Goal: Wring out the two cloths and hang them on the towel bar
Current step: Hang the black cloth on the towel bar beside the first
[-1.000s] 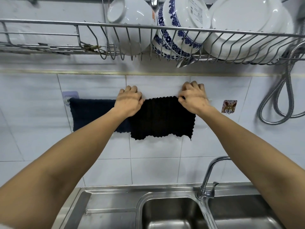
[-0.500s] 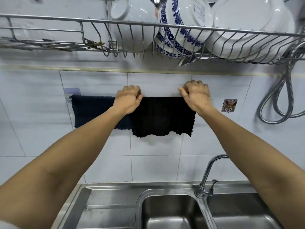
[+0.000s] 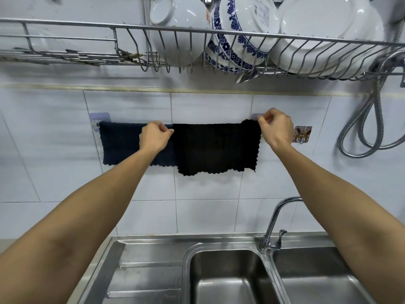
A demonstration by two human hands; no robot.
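Two cloths hang side by side on the towel bar, whose left wall mount [image 3: 99, 119] shows on the tiled wall. The dark blue cloth [image 3: 119, 145] is on the left. The black cloth [image 3: 215, 148] is on the right and overlaps the blue one's right edge. My left hand [image 3: 154, 137] pinches the black cloth's top left corner. My right hand [image 3: 276, 130] pinches its top right corner, next to the bar's right mount. The bar itself is hidden under the cloths.
A wire dish rack [image 3: 197, 34] with white and blue-patterned bowls [image 3: 236, 29] and plates hangs just above. A steel double sink [image 3: 228, 279] with a faucet [image 3: 276, 222] lies below. A metal shower hose [image 3: 370, 119] loops at the right, beside a small wall hook [image 3: 302, 133].
Both hands have shifted from lying over the top of the black cloth to pinching its upper corners. The right hand moved outward, and the cloth is spread wider along the bar.
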